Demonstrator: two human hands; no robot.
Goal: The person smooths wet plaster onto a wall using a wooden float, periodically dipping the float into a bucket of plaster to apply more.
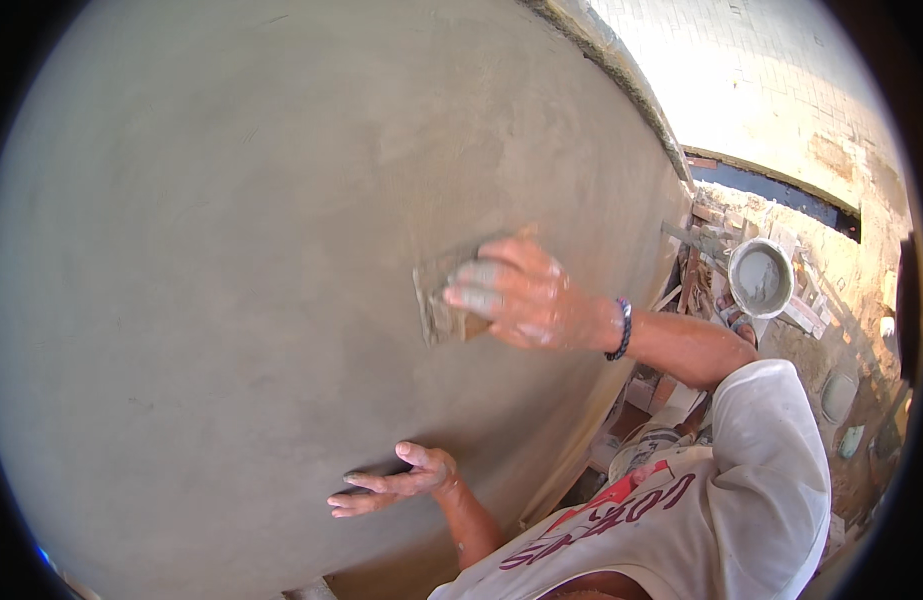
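A freshly plastered grey wall (281,250) fills most of the view. My right hand (521,295), smeared with grey plaster, presses a small wooden float (439,300) flat against the wall. A dark bead bracelet circles that wrist. My left hand (391,485) rests lower down on the wall with fingers spread and flat, holding nothing.
A round bucket of grey mortar (760,277) stands on the ground at the right among bricks and wood scraps (706,245). The wall's edge (621,70) runs diagonally at the upper right, with a sunlit tiled surface (761,70) beyond. Rubble covers the ground at the right.
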